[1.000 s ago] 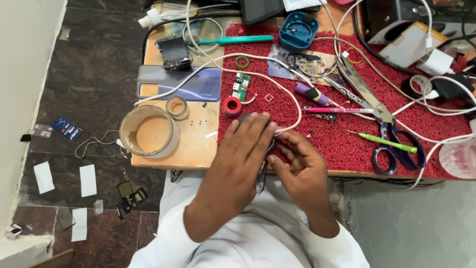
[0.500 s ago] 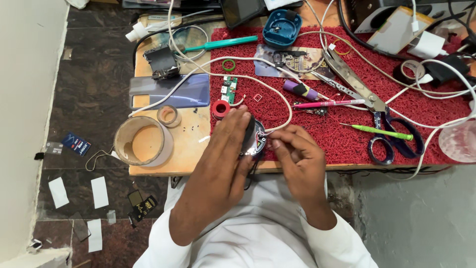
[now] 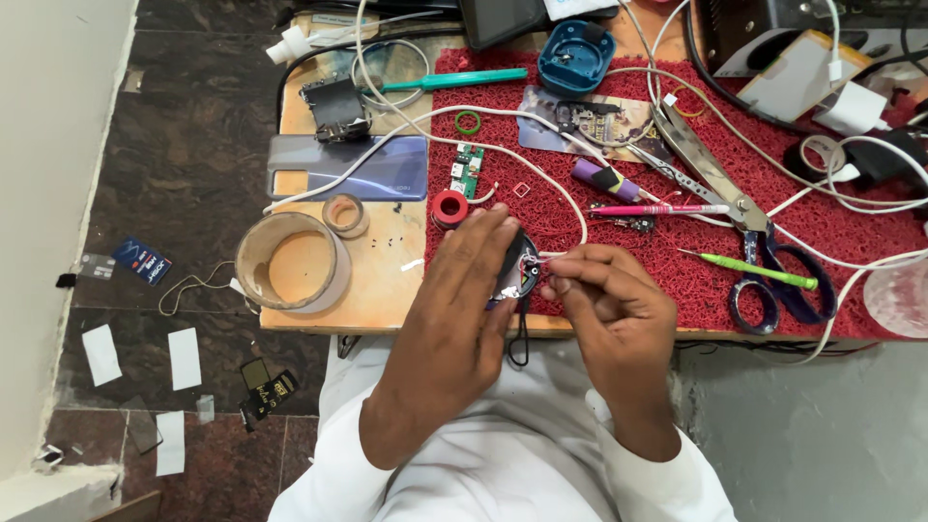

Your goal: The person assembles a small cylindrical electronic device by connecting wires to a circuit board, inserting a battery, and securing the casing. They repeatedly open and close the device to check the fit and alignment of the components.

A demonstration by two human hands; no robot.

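My left hand (image 3: 462,290) grips a small round black gadget (image 3: 522,274) with a dangling black strap, held over the near edge of the red mat (image 3: 677,251). My right hand (image 3: 609,295) pinches at the gadget's right side with thumb and forefinger; what sits between the fingertips is too small to tell. A white cable (image 3: 541,164) loops past just beyond the hands. A red tape spool (image 3: 449,208) lies right by my left fingertips, and a small green circuit board (image 3: 470,166) lies beyond it.
On the table are a large tape ring (image 3: 293,261), a smaller roll (image 3: 345,215), a phone back cover (image 3: 348,166), blue-handled scissors (image 3: 744,217), pink tweezers (image 3: 657,208), a green screwdriver (image 3: 759,271), a teal tool (image 3: 454,81) and a blue case (image 3: 577,56). Cards and paper scraps litter the dark floor at left.
Both hands stay together on the round gadget. The right fingers have shifted to pinch at its right edge, and the left hand's grip has turned slightly.
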